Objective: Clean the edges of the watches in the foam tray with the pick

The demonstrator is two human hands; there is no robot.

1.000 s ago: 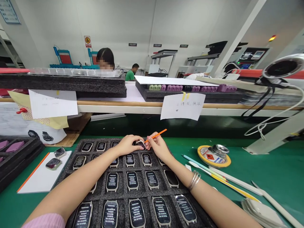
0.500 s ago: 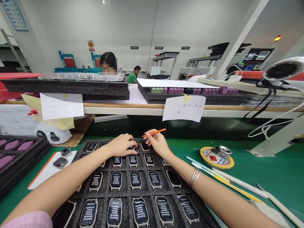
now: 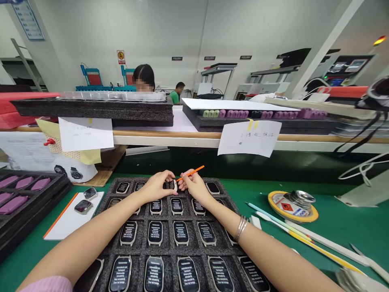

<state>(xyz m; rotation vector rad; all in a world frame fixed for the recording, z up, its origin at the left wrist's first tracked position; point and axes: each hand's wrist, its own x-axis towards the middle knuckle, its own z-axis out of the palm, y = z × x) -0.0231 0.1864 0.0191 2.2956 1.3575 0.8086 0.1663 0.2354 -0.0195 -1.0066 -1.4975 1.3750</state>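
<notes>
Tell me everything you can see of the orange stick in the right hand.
The orange stick is thin, straight and evenly coloured, perhaps plastic. The right hand grips it at a slant, its far end up and to the right. Its lower end points at the watch in the left hand, over the tray; contact is too small to tell.

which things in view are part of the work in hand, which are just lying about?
In use:
- left hand, holding a watch
- right hand, holding an orange stick
- foam tray of watches, beneath both hands

Apparently just lying about:
- two loose watches on the white pad
- round yellow-rimmed container
- tray of purple pieces
</notes>
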